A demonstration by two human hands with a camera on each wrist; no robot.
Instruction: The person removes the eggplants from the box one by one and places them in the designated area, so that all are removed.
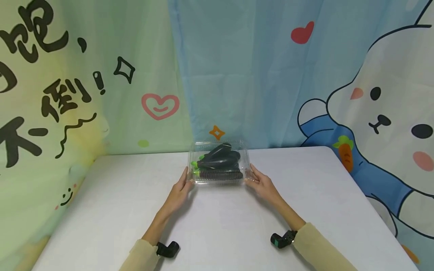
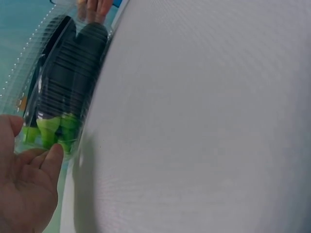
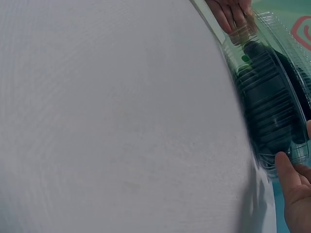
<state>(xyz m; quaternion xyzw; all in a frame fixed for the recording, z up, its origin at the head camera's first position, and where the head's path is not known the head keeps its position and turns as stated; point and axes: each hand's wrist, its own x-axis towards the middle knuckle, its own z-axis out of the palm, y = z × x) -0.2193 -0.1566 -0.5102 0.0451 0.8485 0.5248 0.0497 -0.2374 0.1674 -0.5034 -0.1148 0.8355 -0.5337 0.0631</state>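
Both hands hold a clear plastic box (image 1: 218,182) from its two short ends, close over the far part of the table. Several dark purple eggplants (image 1: 218,162) lie inside it. Their green stem ends (image 2: 51,131) point toward my left hand (image 1: 179,191), which grips the left end with fingers and thumb. At the opposite end my right hand (image 1: 265,186) pinches the box; its thumb (image 3: 286,172) lies along the near corner in the right wrist view. Ribbed walls of the box show in both wrist views.
A white table (image 1: 217,229) spreads below the hands. Behind it hangs a printed curtain (image 1: 237,75) with hearts, lettering and a cartoon rabbit. Each wrist wears a small black camera, one on the left (image 1: 168,249) and one on the right (image 1: 283,239).
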